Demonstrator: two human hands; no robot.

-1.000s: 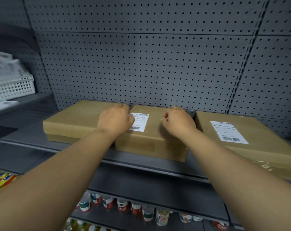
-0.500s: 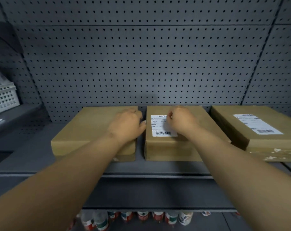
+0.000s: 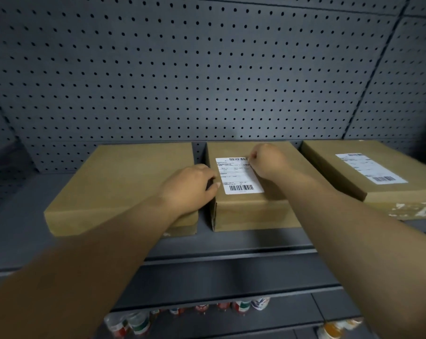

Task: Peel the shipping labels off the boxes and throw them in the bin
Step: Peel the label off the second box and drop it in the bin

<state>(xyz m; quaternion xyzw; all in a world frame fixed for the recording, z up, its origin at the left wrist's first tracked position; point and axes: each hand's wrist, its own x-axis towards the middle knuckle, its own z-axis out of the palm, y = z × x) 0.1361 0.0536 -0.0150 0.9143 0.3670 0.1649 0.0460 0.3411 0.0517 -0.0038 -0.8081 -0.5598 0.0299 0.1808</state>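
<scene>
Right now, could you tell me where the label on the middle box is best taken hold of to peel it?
Probably at its far right corner, coming from the right: the label lies flat on the middle box, so only a corner can be lifted, and the right hand is already there. The left hand steadies the box's left edge.

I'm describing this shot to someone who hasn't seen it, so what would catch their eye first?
Two bare forearms reach in to the middle box on a grey shelf. The right hand picks at the far right corner of its white shipping label, while the left hand braces the box's left edge. The left box shows no label; the right box has one.
</scene>
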